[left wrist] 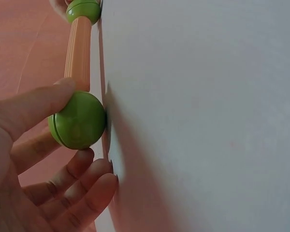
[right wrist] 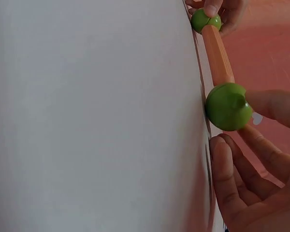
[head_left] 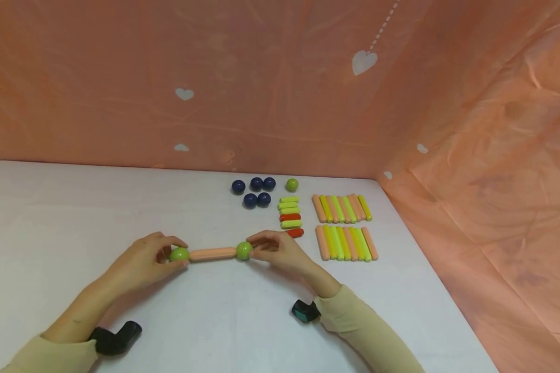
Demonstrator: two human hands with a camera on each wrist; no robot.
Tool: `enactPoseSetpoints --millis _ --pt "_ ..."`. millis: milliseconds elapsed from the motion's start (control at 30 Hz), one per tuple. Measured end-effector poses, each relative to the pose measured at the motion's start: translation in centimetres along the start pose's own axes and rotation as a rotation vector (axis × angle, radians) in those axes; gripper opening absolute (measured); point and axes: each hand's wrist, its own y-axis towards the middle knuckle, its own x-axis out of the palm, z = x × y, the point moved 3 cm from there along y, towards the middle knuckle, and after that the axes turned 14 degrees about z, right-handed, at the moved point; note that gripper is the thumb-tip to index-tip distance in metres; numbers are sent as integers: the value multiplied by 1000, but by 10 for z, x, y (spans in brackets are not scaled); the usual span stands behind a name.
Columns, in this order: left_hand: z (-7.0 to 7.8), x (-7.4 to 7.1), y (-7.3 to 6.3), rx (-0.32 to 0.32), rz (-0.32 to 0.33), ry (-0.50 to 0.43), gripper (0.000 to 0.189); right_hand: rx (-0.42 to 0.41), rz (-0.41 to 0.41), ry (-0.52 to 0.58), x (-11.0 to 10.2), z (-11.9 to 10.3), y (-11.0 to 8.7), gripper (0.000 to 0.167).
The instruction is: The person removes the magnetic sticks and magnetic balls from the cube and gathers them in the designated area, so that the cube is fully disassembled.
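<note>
A peach ribbed stick [head_left: 212, 254] lies crosswise between two green balls, one at each end. My left hand [head_left: 147, 261] pinches the left green ball [left wrist: 79, 121] between thumb and fingers, the thumb tip near where the stick meets it. At the other end, my right hand [head_left: 280, 253] holds the right green ball [right wrist: 228, 107] with thumb and index finger. A small hole or dimple shows on that ball in the right wrist view. The stick and both balls are at or just above the white table; any small gap under them cannot be judged.
Several dark blue balls [head_left: 264, 199] and one green ball [head_left: 292, 184] sit at the back. Short yellow-green and red sticks [head_left: 290, 217] form a column near my right hand. Two rows of long peach, yellow and green sticks [head_left: 347, 243] lie farther right. A pink curtain [head_left: 280, 103] borders the white table [head_left: 65, 217].
</note>
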Motion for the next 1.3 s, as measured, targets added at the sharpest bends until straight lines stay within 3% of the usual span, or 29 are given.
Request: enactPoseSetpoints --millis 167,400,700,833,933,1067,1300 --pt "0 1 2 18 5 -7 33 6 -1 -36 2 -2 3 32" --pt "1 7 7 73 12 -82 30 -40 -70 -127 11 -9 13 38" --pt "4 11 9 24 11 -102 18 -123 -76 -222 19 -9 20 15" --pt "3 11 9 24 13 -91 18 -79 -30 -213 17 -6 21 11" --pt "2 10 8 20 9 -94 19 11 20 -163 14 -5 23 13" --pt "1 9 8 5 2 -104 20 66 55 -152 10 -8 29 21" --pt "-2 10 9 6 -6 -118 19 46 122 -145 2 -17 45 36"
